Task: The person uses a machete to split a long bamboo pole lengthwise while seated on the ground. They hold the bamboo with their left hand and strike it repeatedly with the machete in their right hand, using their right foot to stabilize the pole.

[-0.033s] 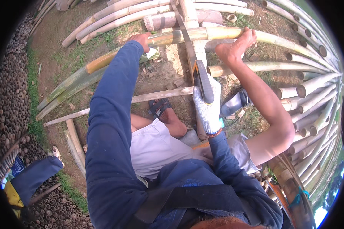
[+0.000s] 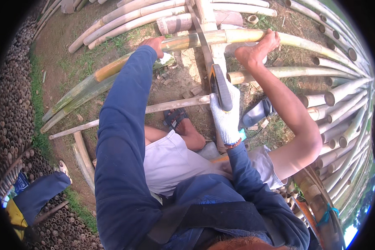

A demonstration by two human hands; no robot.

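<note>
A long green and yellow bamboo pole lies crosswise in front of me, bending toward the rim of the view. My left hand, bare, is closed around it left of centre. My right hand, in a white knit glove, grips the dark handle of a hand saw. The saw blade stretches away from me across the pole, and I cannot tell how deep it sits. My bare right foot presses on the pole to the right of the blade. A wooden beam runs under the pole.
Cut bamboo poles are stacked at the right, and more poles lie at the far side. A thin stick crosses before my lap. A loose sandal lies beside the right hand. Bundled bamboo ends cover the left.
</note>
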